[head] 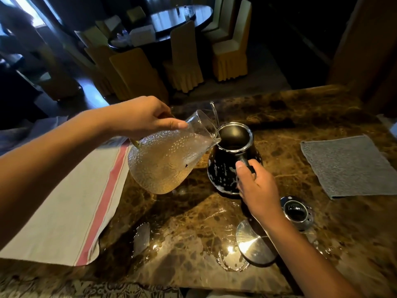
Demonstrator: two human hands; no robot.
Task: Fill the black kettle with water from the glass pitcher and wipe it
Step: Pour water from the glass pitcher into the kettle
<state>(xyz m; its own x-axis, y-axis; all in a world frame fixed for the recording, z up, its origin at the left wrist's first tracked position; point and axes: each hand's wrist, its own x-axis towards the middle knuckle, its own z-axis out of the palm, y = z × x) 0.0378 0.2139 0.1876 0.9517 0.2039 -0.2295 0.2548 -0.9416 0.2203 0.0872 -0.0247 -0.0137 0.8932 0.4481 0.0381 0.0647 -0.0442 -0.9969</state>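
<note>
A dimpled glass pitcher (167,160) with water in it is tipped to the right, its spout at the rim of the black kettle (232,147). My left hand (141,119) grips the pitcher by its handle near the neck. The kettle stands upright on the brown marble table (300,117) with its mouth open and droplets on its side. My right hand (255,186) holds the kettle's black handle. A grey wiping cloth (348,166) lies flat to the right.
The kettle's lid (297,211) lies on the table at the right, near a shiny round base (255,244). A beige cloth with a red stripe (71,201) covers the table's left side. Water pools near the front. Covered chairs and a dark round table stand beyond.
</note>
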